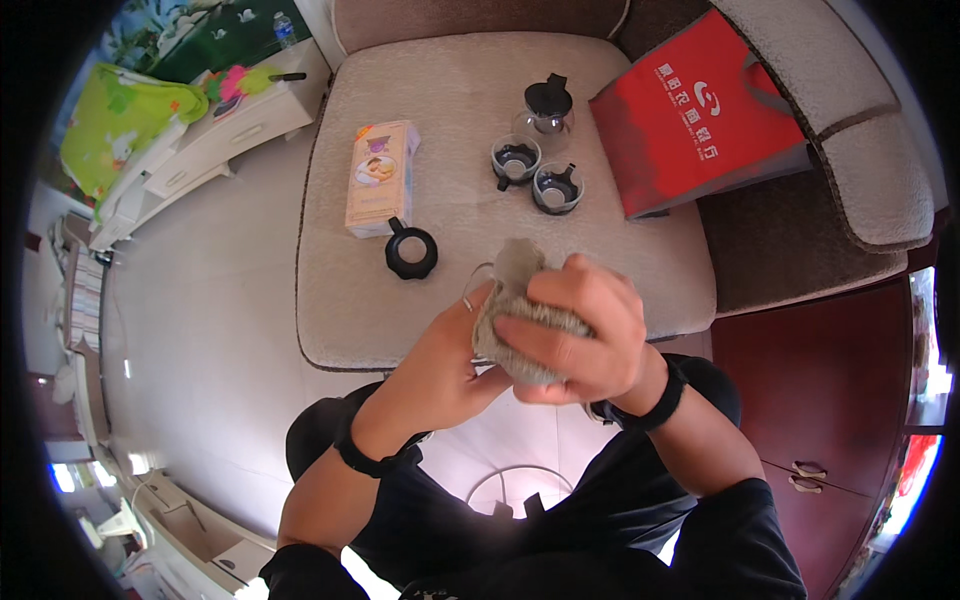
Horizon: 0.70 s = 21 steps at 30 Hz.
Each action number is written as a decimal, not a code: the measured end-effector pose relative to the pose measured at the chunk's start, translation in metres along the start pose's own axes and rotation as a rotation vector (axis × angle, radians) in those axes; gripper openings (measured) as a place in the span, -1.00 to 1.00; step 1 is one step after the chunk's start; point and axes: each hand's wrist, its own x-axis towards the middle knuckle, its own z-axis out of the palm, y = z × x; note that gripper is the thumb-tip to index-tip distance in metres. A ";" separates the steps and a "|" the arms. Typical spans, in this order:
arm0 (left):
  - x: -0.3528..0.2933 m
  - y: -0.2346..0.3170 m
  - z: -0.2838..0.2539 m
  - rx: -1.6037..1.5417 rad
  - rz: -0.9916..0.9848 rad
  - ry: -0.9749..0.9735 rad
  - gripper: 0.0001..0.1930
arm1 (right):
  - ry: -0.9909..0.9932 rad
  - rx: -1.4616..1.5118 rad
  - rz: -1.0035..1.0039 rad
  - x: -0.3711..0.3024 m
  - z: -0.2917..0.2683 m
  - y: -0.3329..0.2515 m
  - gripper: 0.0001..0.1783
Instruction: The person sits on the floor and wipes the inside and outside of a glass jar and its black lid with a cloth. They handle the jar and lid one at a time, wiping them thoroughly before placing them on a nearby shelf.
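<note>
Above my lap, both hands meet at a grey-green cloth (519,268). My right hand (590,320) grips it from above, with fingers bent over the bunched fabric. My left hand (440,365) is closed around something under the cloth, its fingers mostly hidden. Beside the left fingers a thin, clear curved edge shows; what it belongs to I cannot make out. Nearest beyond the hands lies a black ring-shaped part with a short handle (411,251). Farther off stand two small clear cups with black holders (516,160) and a glass teapot with a black lid (548,103).
These things rest on a beige padded seat (330,290). A peach-coloured tissue pack (382,178) lies at its left. A red paper bag (690,110) leans at the right, near a dark red cabinet (800,400). A white drawer unit (225,140) stands far left.
</note>
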 end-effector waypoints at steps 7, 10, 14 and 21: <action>0.008 0.000 -0.010 0.275 0.257 -0.146 -0.75 | 0.029 0.186 0.521 -0.014 0.009 0.028 -0.81; 0.011 -0.002 -0.012 0.278 0.238 -0.131 -0.77 | 0.019 0.137 0.538 -0.015 0.007 0.024 -0.81; 0.012 -0.006 -0.001 0.046 0.023 -0.054 -0.81 | 0.033 0.077 0.526 -0.016 0.016 0.020 -0.80; 0.014 -0.009 -0.006 0.099 -0.017 -0.025 -0.75 | -0.069 -0.034 0.206 -0.011 0.011 0.013 -0.70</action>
